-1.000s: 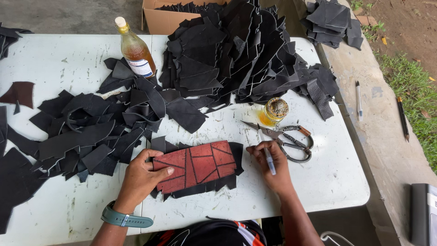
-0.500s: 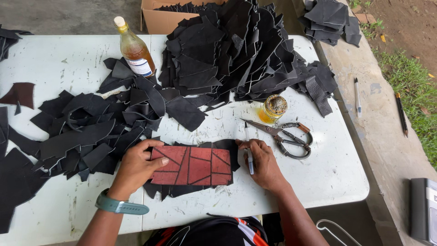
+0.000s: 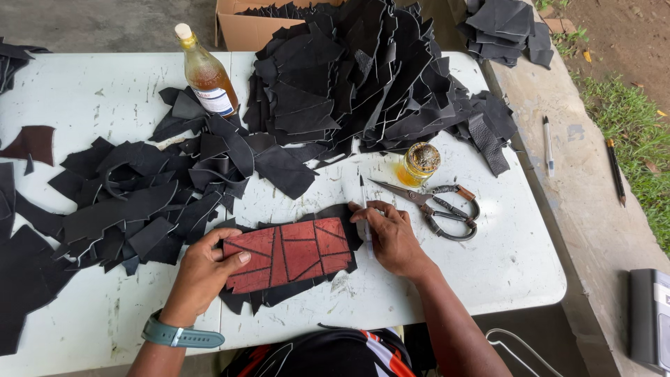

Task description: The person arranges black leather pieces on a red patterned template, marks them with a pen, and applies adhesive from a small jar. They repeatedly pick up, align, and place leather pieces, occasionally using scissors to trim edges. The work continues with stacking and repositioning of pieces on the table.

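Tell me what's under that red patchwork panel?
Black leather pieces poke out around the red panel; how far they run beneath is hidden. Both hands press its ends.

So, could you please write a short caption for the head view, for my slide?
Left hand and right hand press a red patchwork panel on a white table among black leather scraps.

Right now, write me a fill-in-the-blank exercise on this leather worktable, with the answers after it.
1. The left hand presses down a red template scored into ____ pieces.
2. The right hand holds a pen against the template's ____ edge.
3. The small open jar stands just above the ____.
4. The corked bottle holds ____ liquid.

Missing words: angular; right; scissors; amber
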